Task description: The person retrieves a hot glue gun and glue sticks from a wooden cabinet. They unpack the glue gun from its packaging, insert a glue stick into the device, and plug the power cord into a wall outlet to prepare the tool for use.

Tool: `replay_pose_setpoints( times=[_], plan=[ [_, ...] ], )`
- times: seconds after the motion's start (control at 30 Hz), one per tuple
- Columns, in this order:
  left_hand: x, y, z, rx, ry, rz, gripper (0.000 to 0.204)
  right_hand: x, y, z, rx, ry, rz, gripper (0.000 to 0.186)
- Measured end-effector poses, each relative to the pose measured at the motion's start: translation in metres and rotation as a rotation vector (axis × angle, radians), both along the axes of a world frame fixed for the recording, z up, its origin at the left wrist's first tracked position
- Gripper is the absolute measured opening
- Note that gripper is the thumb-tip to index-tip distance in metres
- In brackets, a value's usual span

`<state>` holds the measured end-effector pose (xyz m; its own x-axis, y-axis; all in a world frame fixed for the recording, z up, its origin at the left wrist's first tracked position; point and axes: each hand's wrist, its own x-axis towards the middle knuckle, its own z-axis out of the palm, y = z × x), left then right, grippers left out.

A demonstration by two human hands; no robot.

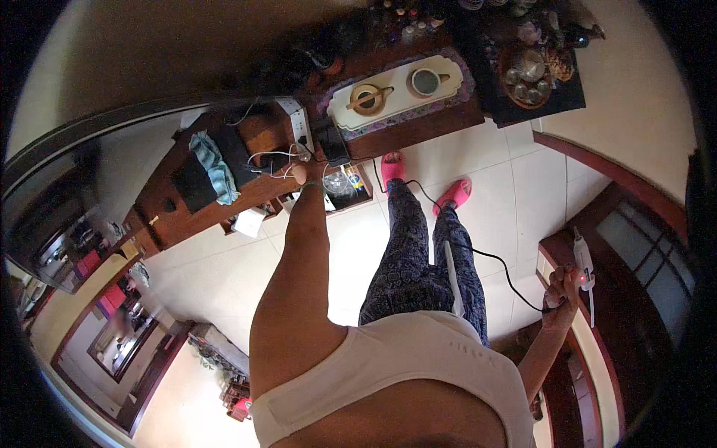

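My left hand (300,172), small in view, reaches over the front edge of a dark wooden cabinet (183,224). Its fingers look closed at a white cable (272,154), which loops away to the left. Just beyond it lies a white power strip (299,125) with a black plug. On the right, my right hand (562,290) is raised with its fingers closed round a slim white device (582,261). A red light glows on that device, and a white strip hangs below it. From this hand a black cord (493,256) runs across my legs toward the cabinet.
Below the cabinet top an open drawer (360,190) holds a clear round item and small packets. A blue cloth (214,168) lies left of the cables. Two pots stand on a white tray (403,107); a round glassware tray (528,95) sits farther right. A door (635,246) stands at right.
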<state>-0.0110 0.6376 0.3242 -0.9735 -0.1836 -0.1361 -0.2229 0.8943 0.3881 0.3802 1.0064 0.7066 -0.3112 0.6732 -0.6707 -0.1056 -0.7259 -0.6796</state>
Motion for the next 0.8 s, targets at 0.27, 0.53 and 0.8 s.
replay_pose_setpoints(
  times=[0.27, 0.53, 0.8],
  plan=[
    [0.022, -0.042, -0.061, 0.062, -0.123, 0.083, 0.072, -0.008, 0.002, 0.002, -0.015, 0.042, 0.095, 0.018],
    [0.096, -0.093, -0.045, 0.308, 0.192, 0.092, 0.059, -0.035, -0.003, 0.014, 0.0, -0.211, -0.026, 0.04],
    [0.153, -0.132, -0.09, 0.443, -0.304, 0.237, 0.016, -0.046, 0.015, 0.032, -0.06, 0.163, 0.196, 0.029]
  ],
)
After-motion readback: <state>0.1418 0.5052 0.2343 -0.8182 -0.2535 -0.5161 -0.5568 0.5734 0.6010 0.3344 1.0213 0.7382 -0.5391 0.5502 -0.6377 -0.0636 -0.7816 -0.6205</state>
